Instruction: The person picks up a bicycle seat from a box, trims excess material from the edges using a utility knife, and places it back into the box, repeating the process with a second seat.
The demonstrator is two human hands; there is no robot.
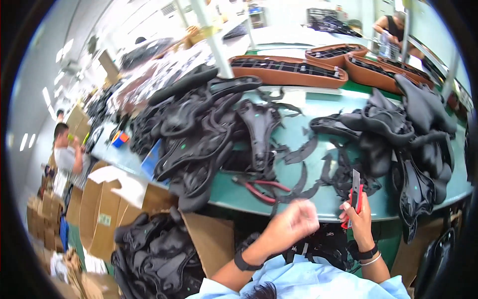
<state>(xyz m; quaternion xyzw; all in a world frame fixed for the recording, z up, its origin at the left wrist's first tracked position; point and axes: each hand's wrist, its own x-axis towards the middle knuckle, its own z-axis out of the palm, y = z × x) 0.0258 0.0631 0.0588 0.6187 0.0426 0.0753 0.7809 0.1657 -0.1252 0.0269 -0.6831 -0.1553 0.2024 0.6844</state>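
My right hand (357,215) is wrapped round a red utility knife (357,198), its blade out and pointing up over the table's near edge. To its left, my left hand (297,220) hovers just off that edge, curled and blurred at the fingertips; nothing can be made out in it. Red-handled pliers (263,190) lie on the green tabletop (234,193) beyond the left hand. Thin black trimmed scraps (343,172) are strewn past the knife. A black bicycle saddle cover (259,130) rests underside up in the middle, beside a heap of similar black covers (194,132).
More black saddle covers (398,124) are heaped at the right, some overhanging the edge. Brown oblong trays (286,71) line the back. An open cardboard box (206,239) of covers stands at lower left. One person (69,154) is at the left, another (393,27) at the far right.
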